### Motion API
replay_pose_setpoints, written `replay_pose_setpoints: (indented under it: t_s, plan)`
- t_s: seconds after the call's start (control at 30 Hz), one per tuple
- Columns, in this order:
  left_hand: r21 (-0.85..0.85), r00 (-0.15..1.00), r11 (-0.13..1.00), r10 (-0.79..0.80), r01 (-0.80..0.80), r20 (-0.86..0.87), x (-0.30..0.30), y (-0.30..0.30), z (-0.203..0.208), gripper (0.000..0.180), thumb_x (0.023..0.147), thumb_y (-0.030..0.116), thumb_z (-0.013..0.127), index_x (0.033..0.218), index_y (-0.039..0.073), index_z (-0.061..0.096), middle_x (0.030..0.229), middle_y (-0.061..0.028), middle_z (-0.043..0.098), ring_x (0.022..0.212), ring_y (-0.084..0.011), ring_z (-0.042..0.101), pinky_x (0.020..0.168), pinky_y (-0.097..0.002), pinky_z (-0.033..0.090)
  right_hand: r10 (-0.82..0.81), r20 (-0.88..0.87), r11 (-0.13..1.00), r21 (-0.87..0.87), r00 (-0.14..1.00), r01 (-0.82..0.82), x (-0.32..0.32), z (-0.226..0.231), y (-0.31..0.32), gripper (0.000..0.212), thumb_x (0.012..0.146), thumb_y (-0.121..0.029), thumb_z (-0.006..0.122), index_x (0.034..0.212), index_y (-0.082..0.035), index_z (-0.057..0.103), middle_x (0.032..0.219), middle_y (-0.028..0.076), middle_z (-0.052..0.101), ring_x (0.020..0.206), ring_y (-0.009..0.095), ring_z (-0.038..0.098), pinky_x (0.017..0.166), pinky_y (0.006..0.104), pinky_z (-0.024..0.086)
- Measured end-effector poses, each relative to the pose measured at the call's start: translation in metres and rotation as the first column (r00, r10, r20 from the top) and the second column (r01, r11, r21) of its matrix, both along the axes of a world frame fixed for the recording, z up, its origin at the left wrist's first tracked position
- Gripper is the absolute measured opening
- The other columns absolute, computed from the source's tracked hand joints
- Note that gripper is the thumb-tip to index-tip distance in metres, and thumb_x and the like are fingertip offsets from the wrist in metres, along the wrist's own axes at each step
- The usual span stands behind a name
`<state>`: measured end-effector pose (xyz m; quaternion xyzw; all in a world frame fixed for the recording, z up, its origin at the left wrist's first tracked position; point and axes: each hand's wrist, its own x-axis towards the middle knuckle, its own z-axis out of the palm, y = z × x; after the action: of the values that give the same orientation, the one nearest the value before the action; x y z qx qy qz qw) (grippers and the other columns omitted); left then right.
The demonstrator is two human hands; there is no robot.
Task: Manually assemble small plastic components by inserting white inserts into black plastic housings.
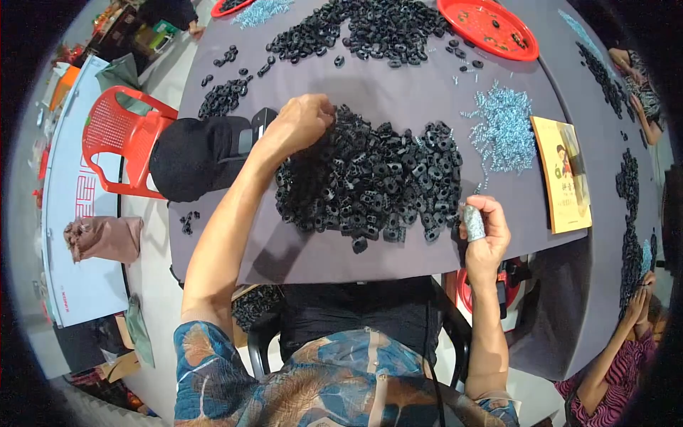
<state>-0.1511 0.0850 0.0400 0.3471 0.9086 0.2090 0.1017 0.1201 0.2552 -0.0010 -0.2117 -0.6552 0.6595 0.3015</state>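
Observation:
A broad heap of small black plastic cord-lock parts [384,181] lies in front of me on the grey-clothed table. Over its upper left edge my left hand [302,122] is bent, fingers curled down and closed; whatever they hold is hidden. My right hand [487,231] is at the heap's right edge, thumb and index finger pinched together. A grey wrap covers one of its digits. Anything in that pinch is too small to name. Beyond the right hand lies a pile of small light-blue metal springs [501,128], a few trailing down toward the fingers.
More black parts [363,32] cover the far table, near a red tray [491,28]. A yellow book [562,174] lies right of the springs. A black cap [188,160] is at the left edge, by a red chair [124,139]. Other people's hands [644,306] work at right.

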Motion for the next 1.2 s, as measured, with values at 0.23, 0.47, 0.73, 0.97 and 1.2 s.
replay_pose_setpoints:
  t_s: [0.23,0.47,0.73,0.97,1.2]
  plan:
    - [0.075,0.998,0.997,0.002,0.003,-0.065,0.003,-0.006,-0.009,0.018,0.078,0.011,0.053,0.09,0.0,0.06,0.081,-0.0173,0.063,0.079,-0.0284,0.061,0.07,-0.0347,0.046,0.002,0.002,1.0,-0.006,1.0,-0.002,0.001,0.0,0.0,0.018,0.081,0.006,0.047,0.095,-0.002,0.056,0.083,-0.003,0.052,0.062,0.003,0.044,0.052,0.0166,0.036]
    - [0.085,0.997,0.994,-0.06,0.064,-0.048,0.009,-0.009,-0.008,0.02,0.076,0.01,0.053,0.093,0.0,0.061,0.08,-0.0154,0.063,0.075,-0.0265,0.061,0.069,-0.0336,0.046,-0.007,0.005,1.0,0.019,1.0,0.007,0.0,-0.001,0.001,0.017,0.082,0.004,0.049,0.095,-0.003,0.057,0.078,-0.004,0.053,0.061,0.002,0.044,0.052,0.0166,0.036]
    - [0.156,0.996,0.987,0.012,-0.025,0.086,0.016,-0.012,-0.015,0.025,0.072,0.01,0.056,0.094,0.0,0.062,0.077,-0.0095,0.063,0.07,-0.0168,0.058,0.065,-0.0298,0.045,0.015,-0.003,1.0,-0.006,1.0,-0.015,0.002,-0.003,0.001,0.016,0.083,0.002,0.049,0.096,-0.004,0.057,0.077,-0.004,0.053,0.06,0.002,0.043,0.052,0.0165,0.035]
    - [0.138,0.999,0.99,0.016,-0.022,0.041,0.025,-0.017,-0.008,0.025,0.073,0.015,0.058,0.092,0.001,0.063,0.08,-0.0152,0.063,0.076,-0.0256,0.06,0.07,-0.0329,0.047,0.024,-0.025,1.0,0.012,0.999,-0.024,-0.002,-0.007,0.004,0.013,0.084,0.0,0.05,0.094,-0.004,0.058,0.077,-0.004,0.054,0.059,0.001,0.043,0.051,0.0163,0.035]
    - [0.307,0.98,0.951,0.078,-0.019,-0.181,0.047,-0.03,-0.005,0.027,0.085,0.021,0.047,0.088,-0.003,0.059,0.08,-0.0194,0.058,0.074,-0.0343,0.056,0.068,-0.0381,0.044,0.021,-0.031,1.0,0.018,0.999,-0.021,-0.002,-0.005,0.001,0.011,0.086,-0.002,0.051,0.095,-0.003,0.057,0.076,-0.004,0.053,0.059,0.001,0.043,0.052,0.0159,0.035]
